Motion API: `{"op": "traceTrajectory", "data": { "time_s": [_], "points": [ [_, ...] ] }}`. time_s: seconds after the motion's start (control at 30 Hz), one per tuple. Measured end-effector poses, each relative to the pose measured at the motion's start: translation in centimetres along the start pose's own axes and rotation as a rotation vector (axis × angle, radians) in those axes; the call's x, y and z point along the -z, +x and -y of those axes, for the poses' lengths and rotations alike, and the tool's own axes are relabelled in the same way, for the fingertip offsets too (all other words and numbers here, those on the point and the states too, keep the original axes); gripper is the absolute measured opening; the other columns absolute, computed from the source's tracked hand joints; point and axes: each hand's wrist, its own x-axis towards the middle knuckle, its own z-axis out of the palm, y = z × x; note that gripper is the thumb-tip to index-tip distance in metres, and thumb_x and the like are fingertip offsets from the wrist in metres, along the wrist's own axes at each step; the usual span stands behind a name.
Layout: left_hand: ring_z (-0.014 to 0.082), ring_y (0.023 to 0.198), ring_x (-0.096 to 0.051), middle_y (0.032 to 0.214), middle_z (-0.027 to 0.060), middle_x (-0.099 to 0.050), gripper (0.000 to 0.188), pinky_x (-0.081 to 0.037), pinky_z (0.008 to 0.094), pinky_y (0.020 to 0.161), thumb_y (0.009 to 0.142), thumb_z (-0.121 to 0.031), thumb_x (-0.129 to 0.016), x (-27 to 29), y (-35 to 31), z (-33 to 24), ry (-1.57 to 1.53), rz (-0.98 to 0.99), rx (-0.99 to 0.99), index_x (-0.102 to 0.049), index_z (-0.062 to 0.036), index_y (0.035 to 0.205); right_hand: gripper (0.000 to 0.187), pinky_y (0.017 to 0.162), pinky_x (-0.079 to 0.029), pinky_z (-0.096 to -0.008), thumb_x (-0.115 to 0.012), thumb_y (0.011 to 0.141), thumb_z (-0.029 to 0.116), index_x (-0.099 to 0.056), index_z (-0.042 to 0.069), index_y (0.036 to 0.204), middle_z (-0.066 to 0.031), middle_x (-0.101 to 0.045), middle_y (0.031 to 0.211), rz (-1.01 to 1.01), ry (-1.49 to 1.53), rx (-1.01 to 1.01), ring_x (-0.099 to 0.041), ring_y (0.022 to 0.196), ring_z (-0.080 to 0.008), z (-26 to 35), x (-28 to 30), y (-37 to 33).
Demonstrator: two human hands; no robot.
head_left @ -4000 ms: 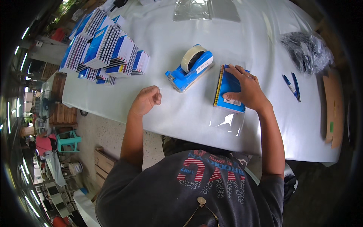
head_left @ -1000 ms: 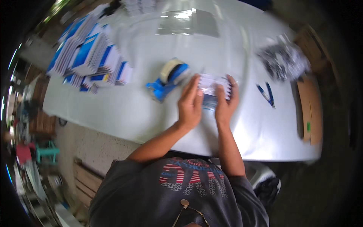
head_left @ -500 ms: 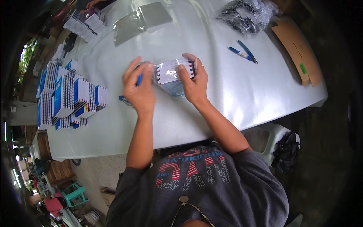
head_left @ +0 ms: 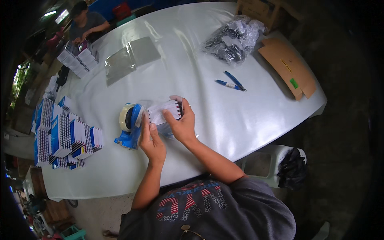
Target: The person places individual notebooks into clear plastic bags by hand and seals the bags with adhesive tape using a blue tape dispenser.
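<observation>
Between my hands is a small stack of white-paged spiral notebooks (head_left: 160,113) in a clear plastic bag, its dark bindings showing at the ends. My right hand (head_left: 182,123) grips the stack's right end, thumb on top and fingers round the far side. My left hand (head_left: 153,142) is closed against the left end, fingers upright on the plastic and thumb close by; part of its hold is hidden. Just left of that hand a blue tape dispenser (head_left: 131,141) with a pale roll of tape (head_left: 125,117) stands on the silvery table (head_left: 224,116).
Piles of blue-covered spiral notebooks (head_left: 60,138) stand at the left. Flat clear plastic bags (head_left: 134,58) lie farther back. Blue-handled nippers (head_left: 236,82) and a blue-and-white pen-like tool (head_left: 227,84) lie right. Beyond are a plastic-wrapped bundle (head_left: 236,40), brown cardboard (head_left: 286,66) and a person (head_left: 88,26).
My left hand has come down from a blurred, raised position onto the stack's left end. The tape dispenser, mostly hidden before, now shows. The whole view has shifted.
</observation>
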Motion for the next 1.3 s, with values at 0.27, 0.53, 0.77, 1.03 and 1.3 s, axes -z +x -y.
{"op": "traceTrajectory", "data": {
  "time_s": [0.27,0.53,0.77,1.03,1.3],
  "points": [
    [0.0284,0.124,-0.046,0.123,0.0049,-0.062,0.026,-0.029,0.0424,0.102,0.090,-0.020,-0.061,0.6,0.2,-1.4,0.631,0.044,-0.441,-0.068,-0.0061,0.111,0.028,0.071,-0.049,-0.0330,-0.063,0.083,0.014,-0.060,-0.002,0.107,-0.0166,-0.064,0.089,-0.040,-0.041,-0.015,-0.061,0.075,-0.0232,0.4,-0.1,0.5],
    [0.0294,0.131,-0.042,0.135,0.0169,-0.052,0.075,-0.012,0.0449,0.111,0.096,-0.057,-0.028,1.1,1.3,-3.5,0.728,0.439,-0.455,-0.037,0.0039,0.140,0.051,0.100,-0.028,-0.0494,-0.056,0.089,0.031,-0.050,0.001,0.130,-0.0135,-0.052,0.119,-0.073,-0.667,0.496,-0.046,0.113,-0.0308,1.6,1.8,-0.9],
    [0.0351,0.134,-0.036,0.137,0.0264,-0.045,0.096,-0.010,0.0483,0.111,0.092,-0.061,-0.040,1.4,1.6,-3.1,0.015,0.417,-0.207,-0.002,0.0106,0.145,0.049,0.107,-0.023,-0.0473,-0.060,0.084,0.019,-0.052,0.003,0.129,-0.0106,-0.052,0.124,0.185,-0.758,0.692,-0.045,0.121,-0.0260,2.3,1.8,-3.5],
    [0.0223,0.112,-0.056,0.118,0.0148,-0.062,0.044,-0.037,0.0321,0.101,0.091,-0.012,-0.057,2.2,10.0,-3.7,0.373,0.491,-0.120,-0.046,0.0038,0.131,0.039,0.102,-0.039,-0.0423,-0.062,0.076,0.006,-0.061,0.003,0.115,-0.0106,-0.060,0.118,0.224,-0.736,0.796,-0.055,0.113,-0.0269,2.5,2.4,-2.5],
    [0.0161,0.110,-0.059,0.116,0.0116,-0.066,0.029,-0.041,0.0301,0.097,0.092,-0.018,-0.061,1.2,12.4,-3.5,0.016,0.507,0.055,-0.064,0.0003,0.115,0.042,0.105,-0.037,-0.0418,-0.058,0.075,0.006,-0.059,0.003,0.116,-0.0110,-0.058,0.121,0.251,-0.759,0.771,-0.052,0.118,-0.0262,2.5,2.7,-2.8]
  ]
}}
